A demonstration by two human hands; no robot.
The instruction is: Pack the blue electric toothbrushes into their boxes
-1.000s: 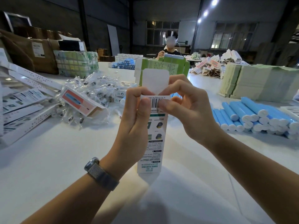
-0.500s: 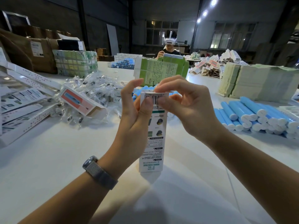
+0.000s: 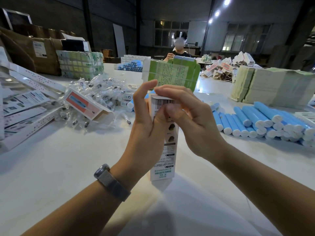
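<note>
I hold a tall white toothbrush box (image 3: 166, 157) upright over the white table, printed side toward me. My left hand (image 3: 144, 126) grips its left side, thumb on the front face. My right hand (image 3: 189, 116) covers the top end, fingers pressing the barcoded flap down. The bottom flap hangs open as a point below the box. A pile of blue electric toothbrush handles (image 3: 265, 120) lies to the right. What is inside the box is hidden.
Clear bags of brush heads (image 3: 100, 97) and an orange-faced open box (image 3: 83, 103) lie at left, beside flat box blanks (image 3: 23, 113). A green carton (image 3: 172, 74) stands behind my hands. Stacked flat cartons (image 3: 272, 86) sit far right. A person sits across the table.
The top flap, raised a second ago, has been folded down and tucked under my right fingers. The box has stayed upright in both hands.
</note>
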